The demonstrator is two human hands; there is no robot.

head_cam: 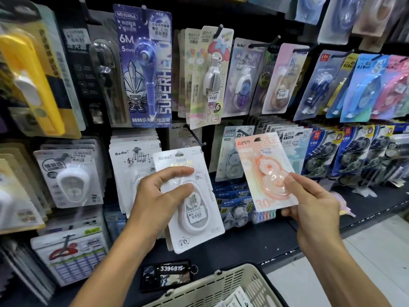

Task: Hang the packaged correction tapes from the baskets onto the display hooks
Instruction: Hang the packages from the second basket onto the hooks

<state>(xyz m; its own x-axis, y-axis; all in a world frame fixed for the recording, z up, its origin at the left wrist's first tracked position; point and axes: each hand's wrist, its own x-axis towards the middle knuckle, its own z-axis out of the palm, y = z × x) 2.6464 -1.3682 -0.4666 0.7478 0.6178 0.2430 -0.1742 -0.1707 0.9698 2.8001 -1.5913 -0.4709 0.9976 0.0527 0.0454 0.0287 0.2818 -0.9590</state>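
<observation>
My left hand (159,197) grips a white BoBo correction-tape pack (194,218), thumb and fingers curled over its upper half. My right hand (314,202) pinches a pink correction-tape pack (263,167) at its lower right corner and holds it upright. Both packs hover in front of the display wall. A bare black hook (194,136) sticks out just above the white pack, and matching white BoBo packs (130,160) hang to its left. A beige plastic basket (221,286) sits below my hands with a few more packs inside.
Rows of hooks carry packaged correction tapes: a purple Superhero pack (146,69), a My Melody pack (210,78), blue and black packs (349,151) on the right. A black shelf (254,247) runs under the display. A phone-number tag (170,271) lies on it.
</observation>
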